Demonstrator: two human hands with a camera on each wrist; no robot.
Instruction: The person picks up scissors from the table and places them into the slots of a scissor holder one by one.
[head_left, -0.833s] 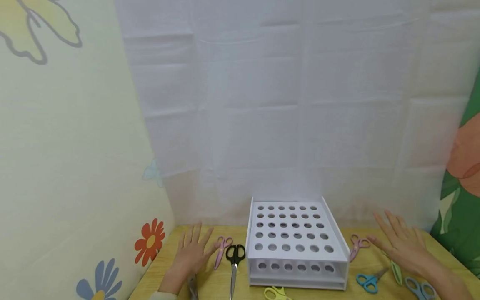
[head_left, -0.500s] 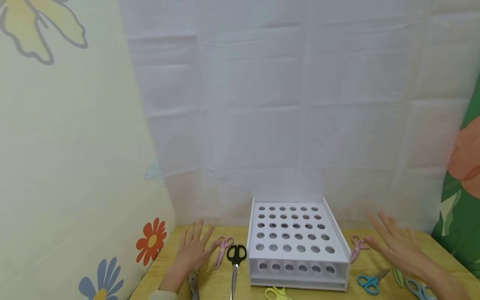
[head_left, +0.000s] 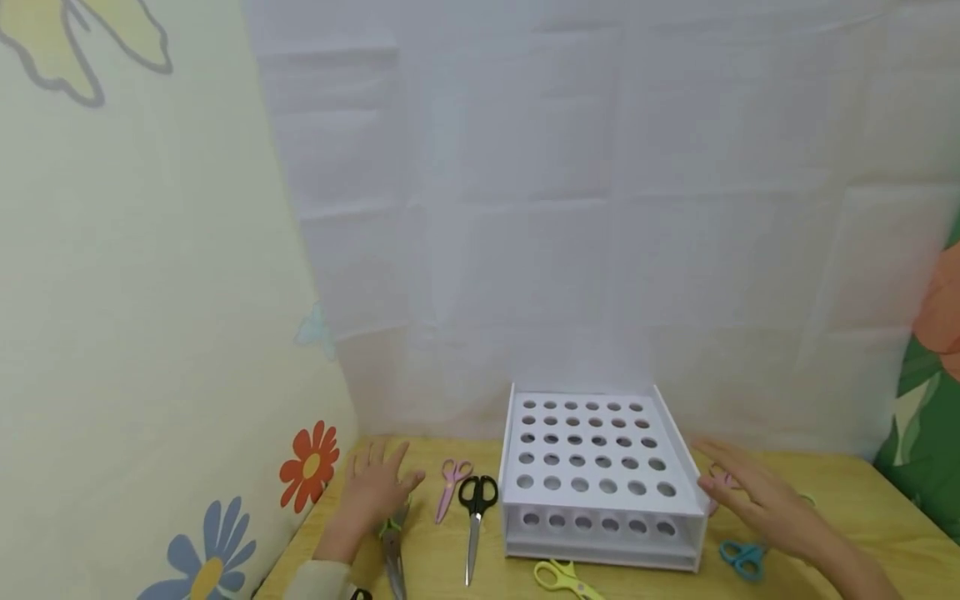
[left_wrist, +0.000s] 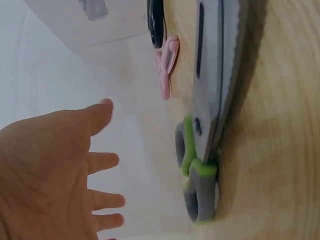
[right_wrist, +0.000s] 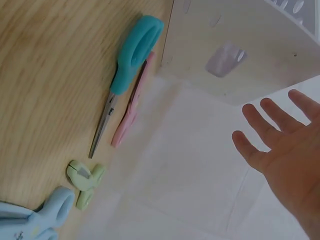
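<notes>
My left hand (head_left: 372, 492), fingers spread, hovers at the left above large grey scissors (left_wrist: 210, 85) with grey-and-green handles. Pink scissors (head_left: 447, 492) and black-handled scissors (head_left: 478, 497) lie between it and the white rack (head_left: 600, 553), whose upper shelf has rows of round holes. Beside the rack's right wall my right hand (head_left: 765, 507) is held in the air, fingers extended and holding nothing. Below it lie teal-handled scissors (right_wrist: 132, 55) and another pink pair (right_wrist: 132, 107). From the head view, that hand partly covers both pairs.
Yellow scissors (head_left: 562, 577) lie in front of the rack. Light green scissors (right_wrist: 85, 182) and light blue scissors (right_wrist: 50, 212) lie farther right on the wooden table (head_left: 892, 533). White cloth (head_left: 465, 250) hangs behind, and a flower-patterned cloth (head_left: 150, 292) hangs at the left.
My right hand has moved left towards the rack's right wall. My left hand has shifted slightly left, with its fingers appearing shorter in view. The head view has shifted a little.
</notes>
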